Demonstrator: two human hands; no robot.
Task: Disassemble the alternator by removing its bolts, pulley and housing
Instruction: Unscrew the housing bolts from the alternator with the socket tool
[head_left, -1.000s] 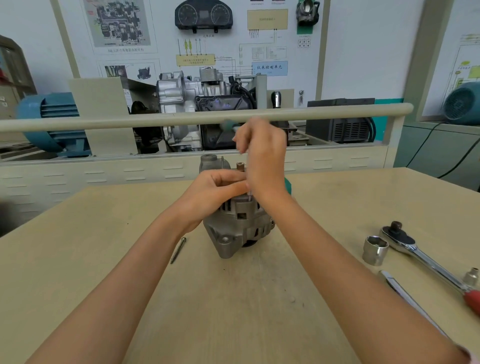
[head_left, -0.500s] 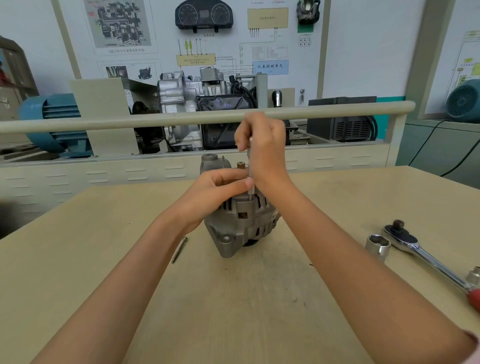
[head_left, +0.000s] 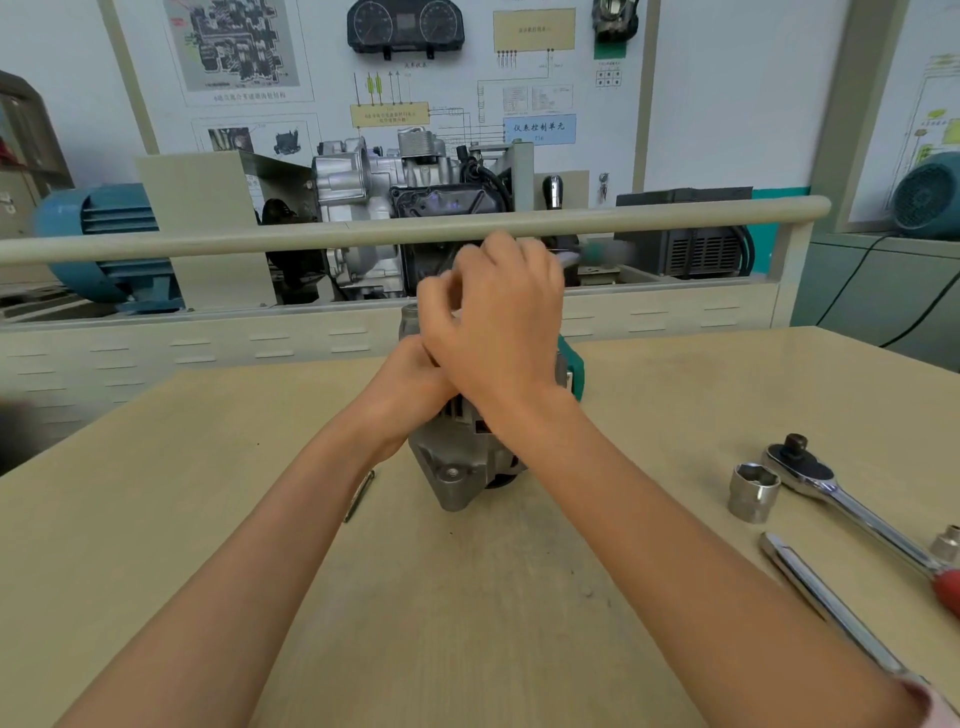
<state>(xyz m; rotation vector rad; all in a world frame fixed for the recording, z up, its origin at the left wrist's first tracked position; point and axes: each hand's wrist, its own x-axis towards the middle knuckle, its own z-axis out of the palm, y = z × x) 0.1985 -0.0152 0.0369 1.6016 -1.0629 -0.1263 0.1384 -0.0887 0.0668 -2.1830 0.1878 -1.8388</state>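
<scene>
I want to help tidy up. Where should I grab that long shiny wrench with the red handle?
Grip the long shiny ratchet wrench by its slim bare metal shaft, coming straight down from above. It lies flat on the beige table, so only the top is open. The loose silver socket sits close by its round black-topped head, and the red handle end runs out of view.

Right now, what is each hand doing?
Left hand: on top of the alternator, fingers hidden; grip cannot be told.
Right hand: curled round a blurred tool handle above the alternator.

table front: bare | right: socket, ratchet | left: thin rod, perhaps bolt
</scene>
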